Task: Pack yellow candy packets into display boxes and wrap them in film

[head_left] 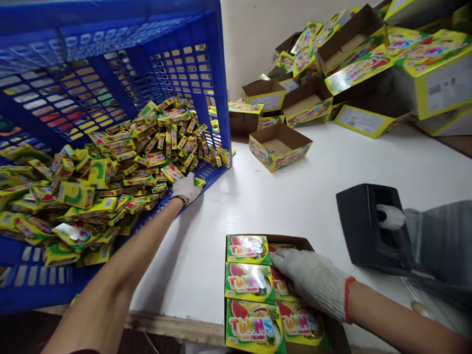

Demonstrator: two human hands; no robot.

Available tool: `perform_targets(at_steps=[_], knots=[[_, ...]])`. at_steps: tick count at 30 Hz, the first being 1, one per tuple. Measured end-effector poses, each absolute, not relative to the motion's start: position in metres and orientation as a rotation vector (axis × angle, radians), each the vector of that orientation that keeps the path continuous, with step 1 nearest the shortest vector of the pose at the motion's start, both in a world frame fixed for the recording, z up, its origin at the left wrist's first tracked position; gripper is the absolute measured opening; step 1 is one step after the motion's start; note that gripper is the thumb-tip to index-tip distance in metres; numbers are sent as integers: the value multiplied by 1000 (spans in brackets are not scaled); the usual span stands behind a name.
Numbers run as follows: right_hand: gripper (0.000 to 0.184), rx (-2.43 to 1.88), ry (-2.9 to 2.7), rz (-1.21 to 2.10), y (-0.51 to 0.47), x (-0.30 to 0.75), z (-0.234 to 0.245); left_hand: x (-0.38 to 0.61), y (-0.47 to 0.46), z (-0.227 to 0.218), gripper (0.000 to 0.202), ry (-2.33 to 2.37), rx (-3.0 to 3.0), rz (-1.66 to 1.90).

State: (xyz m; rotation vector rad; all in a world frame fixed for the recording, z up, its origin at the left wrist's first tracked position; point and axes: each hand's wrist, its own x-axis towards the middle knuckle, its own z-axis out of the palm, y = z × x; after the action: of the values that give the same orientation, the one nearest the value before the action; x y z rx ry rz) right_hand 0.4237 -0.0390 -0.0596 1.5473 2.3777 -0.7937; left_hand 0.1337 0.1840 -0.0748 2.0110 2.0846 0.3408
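Observation:
My left hand (187,188), in a white glove, reaches into a tipped blue plastic crate (110,73) and closes on small yellow-green candy packs (121,162) at the pile's near edge. My right hand (311,280), also gloved, lies flat with fingers stretched on colourful "TWINS" packs (248,282) that fill an open cardboard box (295,241) at the table's front edge.
A white table (332,167) carries an empty open yellow box (279,146) in the middle and a heap of empty yellow cartons (354,64) at the back right. A black holder (368,226) with a white piece stands at right, beside grey plastic.

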Motion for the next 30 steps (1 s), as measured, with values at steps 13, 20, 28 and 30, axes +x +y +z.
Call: perform_targets(at_steps=[13,20,28,30], knots=[[40,2206,2091,-2049,-9,446,19,223,13,-20,78,657,1490,903],[15,2168,2299,-984,-28,471,6,209,-18,-53,57,929,2236,773],[23,2103,2066,-643,-31,460,15,219,-29,-72,46,1036,2543,594],[21,2088,2038,-662,-33,459,12,218,-29,-73,44,1031,2543,640]])
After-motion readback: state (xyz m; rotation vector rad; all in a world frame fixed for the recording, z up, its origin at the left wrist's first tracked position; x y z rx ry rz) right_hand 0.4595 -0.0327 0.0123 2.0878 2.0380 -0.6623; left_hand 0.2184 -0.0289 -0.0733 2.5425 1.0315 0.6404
